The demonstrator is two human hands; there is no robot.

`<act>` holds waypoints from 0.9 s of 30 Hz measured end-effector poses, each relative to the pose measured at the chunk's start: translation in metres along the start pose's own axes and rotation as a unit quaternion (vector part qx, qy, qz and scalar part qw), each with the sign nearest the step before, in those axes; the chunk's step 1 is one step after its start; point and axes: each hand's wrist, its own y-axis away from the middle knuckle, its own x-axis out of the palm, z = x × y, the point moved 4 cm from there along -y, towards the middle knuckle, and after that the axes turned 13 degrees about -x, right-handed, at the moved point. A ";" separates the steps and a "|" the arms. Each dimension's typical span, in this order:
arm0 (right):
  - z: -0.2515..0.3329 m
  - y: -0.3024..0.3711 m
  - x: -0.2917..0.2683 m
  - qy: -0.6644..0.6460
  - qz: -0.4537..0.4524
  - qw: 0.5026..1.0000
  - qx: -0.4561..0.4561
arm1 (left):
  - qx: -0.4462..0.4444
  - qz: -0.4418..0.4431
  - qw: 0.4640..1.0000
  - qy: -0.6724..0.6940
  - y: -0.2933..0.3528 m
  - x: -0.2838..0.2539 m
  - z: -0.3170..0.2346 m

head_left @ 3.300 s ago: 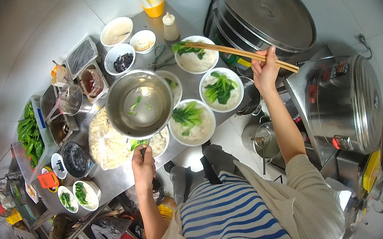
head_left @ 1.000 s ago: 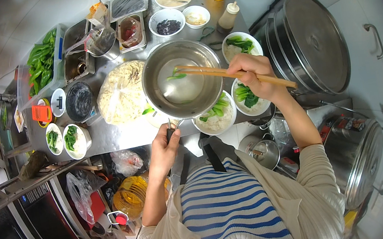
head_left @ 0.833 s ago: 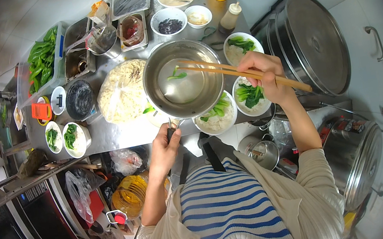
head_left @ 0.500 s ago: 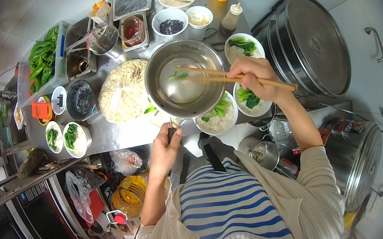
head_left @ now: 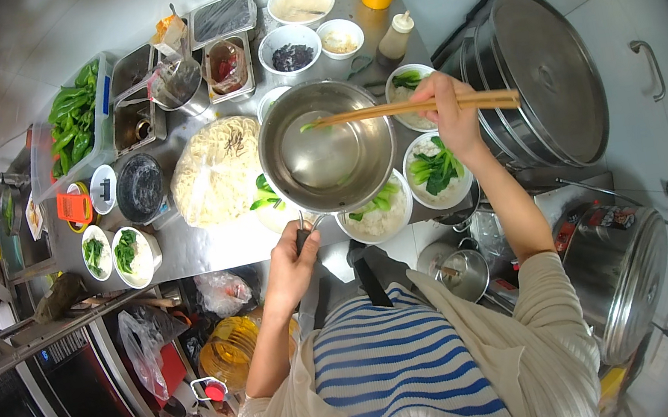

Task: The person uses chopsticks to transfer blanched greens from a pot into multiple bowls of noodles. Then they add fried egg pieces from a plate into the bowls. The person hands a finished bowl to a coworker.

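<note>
My left hand [head_left: 292, 260] is closed round the dark handle of a steel saucepan [head_left: 327, 171], held above the counter's front edge. A little clear liquid seems to lie in the pan. Long wooden chopsticks [head_left: 397, 109] are gripped in my right hand [head_left: 448, 105], their tips over the pan with a small green piece [head_left: 310, 126] at them. Around the pan stand rice bowls topped with green vegetables: one at the right [head_left: 437, 171], one in front [head_left: 378, 215], and one behind my right hand [head_left: 403, 82]. Another, left of the pan, is partly hidden under it.
A bag of noodles [head_left: 218, 170] lies left of the pan. Beyond are bowls of dark pieces [head_left: 293, 50] and pale sauce [head_left: 301, 2], and a squeeze bottle [head_left: 395, 42]. Stacked steel steamers [head_left: 548, 77] rise at the right. A tub of green peppers [head_left: 76, 117] stands far left.
My right hand has moved up slightly, and the chopsticks now lie nearly level instead of slanting. The pan has shifted a little, uncovering more of the greens beside it.
</note>
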 end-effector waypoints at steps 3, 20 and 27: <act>0.011 0.008 0.002 0.093 0.063 0.977 -0.179 | 0.001 0.001 1.000 0.001 -0.004 0.004 -0.005; 0.024 0.022 -0.009 0.224 0.209 0.896 -0.321 | 0.065 0.041 0.995 -0.056 -0.038 0.019 -0.029; 0.017 0.043 -0.002 0.323 0.288 0.785 -0.443 | 0.069 0.099 0.984 -0.132 -0.057 0.022 -0.055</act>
